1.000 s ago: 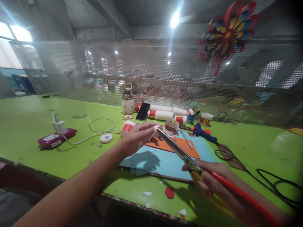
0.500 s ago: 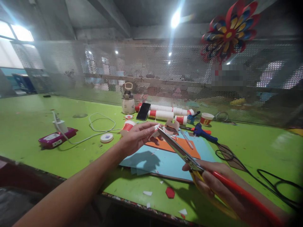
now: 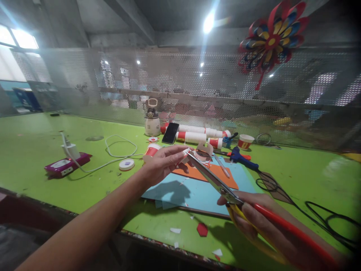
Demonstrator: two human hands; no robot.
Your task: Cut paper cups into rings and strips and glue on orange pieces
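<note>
My left hand (image 3: 166, 163) pinches a small white piece of paper (image 3: 182, 157) between thumb and fingers, above the sheets. In my right hand (image 3: 254, 214) is a pair of scissors (image 3: 210, 177) with red and yellow handles. The blade tips reach the edge of the paper piece beside my left thumb; whether they bite into it I cannot tell. Beneath both hands lie light blue sheets (image 3: 166, 194) and an orange sheet (image 3: 231, 181). A pen (image 3: 222, 165) rests on the orange sheet. Just behind my left fingers stands a cut paper cup (image 3: 204, 150).
Stacked paper cups (image 3: 191, 137), a phone (image 3: 170, 133) and a bottle (image 3: 152, 122) stand at the back. To the right lies a blue glue gun (image 3: 244, 160) with a black cord. A purple power strip (image 3: 67, 165) sits left. Scraps and a red hexagon (image 3: 202, 229) lie in front.
Both hands keep nearly the same pose, scissor tips at the paper. The whole view has shifted very slightly. The hanging flower decoration has swung a little.
</note>
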